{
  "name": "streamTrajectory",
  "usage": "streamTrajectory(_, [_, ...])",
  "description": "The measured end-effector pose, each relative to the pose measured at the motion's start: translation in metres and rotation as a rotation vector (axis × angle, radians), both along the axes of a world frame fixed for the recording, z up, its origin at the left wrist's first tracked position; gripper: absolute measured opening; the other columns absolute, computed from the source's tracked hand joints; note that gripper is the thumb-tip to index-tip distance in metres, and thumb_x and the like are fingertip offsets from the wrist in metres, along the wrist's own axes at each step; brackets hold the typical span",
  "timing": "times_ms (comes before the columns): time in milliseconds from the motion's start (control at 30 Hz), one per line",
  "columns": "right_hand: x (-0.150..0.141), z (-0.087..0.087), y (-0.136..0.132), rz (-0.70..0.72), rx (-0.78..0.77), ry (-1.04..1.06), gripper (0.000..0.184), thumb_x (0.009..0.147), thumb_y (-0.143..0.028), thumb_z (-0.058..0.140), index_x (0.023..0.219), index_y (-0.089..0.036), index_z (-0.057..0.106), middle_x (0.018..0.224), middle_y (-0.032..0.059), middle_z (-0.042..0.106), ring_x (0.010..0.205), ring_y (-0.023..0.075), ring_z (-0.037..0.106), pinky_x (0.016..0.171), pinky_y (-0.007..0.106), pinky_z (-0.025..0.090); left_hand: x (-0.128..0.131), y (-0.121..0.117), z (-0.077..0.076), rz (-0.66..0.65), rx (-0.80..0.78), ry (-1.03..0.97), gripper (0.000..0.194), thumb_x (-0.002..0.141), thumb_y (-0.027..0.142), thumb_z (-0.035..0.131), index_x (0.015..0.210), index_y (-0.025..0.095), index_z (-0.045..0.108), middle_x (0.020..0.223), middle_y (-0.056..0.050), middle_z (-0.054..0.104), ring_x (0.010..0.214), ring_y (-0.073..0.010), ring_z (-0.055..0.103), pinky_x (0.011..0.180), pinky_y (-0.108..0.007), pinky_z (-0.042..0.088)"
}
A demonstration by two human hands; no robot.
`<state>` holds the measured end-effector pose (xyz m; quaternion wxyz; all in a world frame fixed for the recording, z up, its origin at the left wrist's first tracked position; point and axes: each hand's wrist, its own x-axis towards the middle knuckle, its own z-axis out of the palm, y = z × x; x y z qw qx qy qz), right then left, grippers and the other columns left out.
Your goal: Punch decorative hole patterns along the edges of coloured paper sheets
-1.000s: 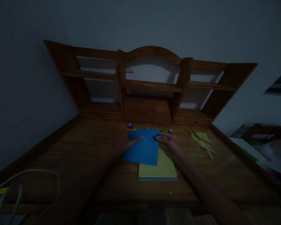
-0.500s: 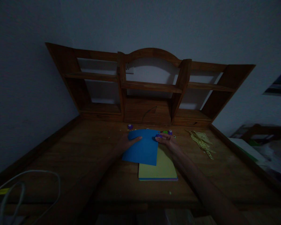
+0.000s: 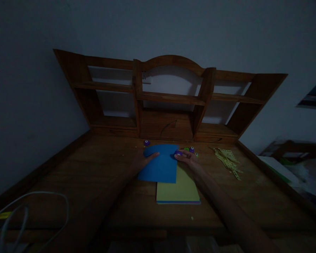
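Note:
A blue sheet of paper (image 3: 162, 168) is held up over a stack of coloured paper (image 3: 177, 193) with a yellow top sheet. My left hand (image 3: 144, 161) grips its left side, thumb on top and fingers underneath. At the sheet's right edge, my right hand (image 3: 187, 157) is closed around a small purple paper punch (image 3: 178, 153), which touches the paper. Whether the edge sits inside the punch's slot I cannot tell. Just beyond that hand stand another purple punch (image 3: 191, 149) and a green one (image 3: 186, 149). One more purple punch (image 3: 146, 142) lies behind the sheet's left corner.
Yellow paper strips full of punched holes (image 3: 226, 160) lie on the right of the wooden desk (image 3: 68, 168). A wooden shelf unit (image 3: 171, 100) rises along the back. A white cable (image 3: 47, 192) loops at the lower left. Tiny paper bits are scattered about.
The blue sheet's near edge has risen slightly. The purple punch in my right hand has tilted a little, so its top shows more. Both hands keep their hold.

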<state>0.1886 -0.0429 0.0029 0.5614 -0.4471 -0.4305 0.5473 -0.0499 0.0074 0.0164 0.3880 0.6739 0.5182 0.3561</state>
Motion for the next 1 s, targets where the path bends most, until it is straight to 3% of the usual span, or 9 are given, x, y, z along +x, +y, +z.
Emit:
streamTrajectory(300, [-0.003, 0.003, -0.004, 0.042, 0.008, 0.03, 0.039, 0.059, -0.031, 0.086, 0.093, -0.021, 0.072, 0.093, 0.004, 0.072, 0.083, 0.019, 0.067, 0.082, 0.032, 0.049, 0.0, -0.002, 0.001, 0.01, -0.014, -0.036, 0.045, 0.07, 0.054, 0.07, 0.097, 0.018, 0.07, 0.1, -0.009, 0.073, 0.093, -0.0283, 0.068, 0.08, -0.036, 0.056])
streamTrajectory(567, [-0.006, 0.016, -0.013, 0.061, 0.007, -0.033, 0.035, 0.057, -0.032, 0.086, 0.087, -0.02, 0.071, 0.088, 0.0028, 0.072, 0.08, 0.0181, 0.066, 0.077, 0.03, 0.048, 0.0, 0.0, 0.0, 0.028, -0.011, -0.016, 0.043, 0.071, 0.054, 0.069, 0.092, 0.017, 0.071, 0.094, -0.01, 0.074, 0.088, -0.0284, 0.069, 0.075, -0.035, 0.056])
streamTrajectory(1000, [-0.004, 0.009, -0.008, 0.068, -0.002, -0.015, 0.04, 0.057, -0.033, 0.086, 0.091, -0.02, 0.071, 0.095, 0.0047, 0.073, 0.084, 0.0195, 0.067, 0.08, 0.031, 0.049, 0.0, 0.002, -0.001, 0.01, 0.001, -0.043, 0.044, 0.069, 0.052, 0.072, 0.095, 0.016, 0.071, 0.097, -0.01, 0.073, 0.089, -0.0285, 0.069, 0.077, -0.037, 0.057])
